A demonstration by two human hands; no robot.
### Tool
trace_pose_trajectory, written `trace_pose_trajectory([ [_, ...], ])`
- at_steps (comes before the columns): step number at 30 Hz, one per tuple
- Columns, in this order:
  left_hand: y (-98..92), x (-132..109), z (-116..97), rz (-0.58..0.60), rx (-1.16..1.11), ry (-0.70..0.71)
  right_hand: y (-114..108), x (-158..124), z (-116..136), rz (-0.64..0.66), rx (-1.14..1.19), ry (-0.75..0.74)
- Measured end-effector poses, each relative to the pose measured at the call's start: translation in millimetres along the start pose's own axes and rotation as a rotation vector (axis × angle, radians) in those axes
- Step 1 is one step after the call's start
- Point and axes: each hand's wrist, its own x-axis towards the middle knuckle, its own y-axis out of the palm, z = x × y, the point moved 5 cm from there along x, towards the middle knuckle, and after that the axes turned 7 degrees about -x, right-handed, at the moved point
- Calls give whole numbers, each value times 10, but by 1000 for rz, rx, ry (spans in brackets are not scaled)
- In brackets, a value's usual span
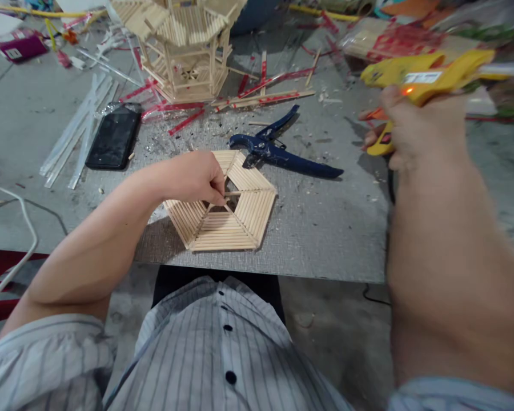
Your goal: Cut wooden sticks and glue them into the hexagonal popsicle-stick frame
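On the near part of the table lies a hexagonal panel (223,231) of thin wooden sticks, laid in rings round an open middle crossed by spokes. My left hand (201,177) reaches over it, fingertips pinched on the hub where the spokes meet; the hand hides the panel's upper left. Off to the right, my right hand (415,125) is wrapped round a yellow hot glue gun (428,74), raised above the table and pointing left. Its small orange light glows, and a glue stick (503,71) runs into its back end.
Blue cutters (282,154) rest just beyond the panel. A black phone (114,136) and clear glue sticks (75,131) lie left. Farther back stands a wooden stick pavilion model (184,51) among red wrapper scraps (186,121). A white cable (25,220) hangs at left.
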Motion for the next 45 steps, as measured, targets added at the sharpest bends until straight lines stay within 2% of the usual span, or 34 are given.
trace_pose_trajectory([
  [3,11,2,-18,-6,21,21,-3,22,-58,-7,-25,16],
  [8,55,10,-18,2,79,-57,3,23,-117,-9,-12,30],
  [12,89,13,-27,10,60,12,22,14,-133,18,-74,51],
  [16,106,22,10,6,38,14,39,21,-138,5,-19,56],
  [20,104,30,-7,7,51,-11,23,41,-201,3,-56,154],
  [27,90,-13,-91,170,166,-121,6,90,-290,136,-68,179],
  [32,98,-10,-58,207,184,-182,7,43,-261,136,-108,195],
  [45,103,-14,-86,264,229,-205,-13,46,-265,113,-145,218],
])
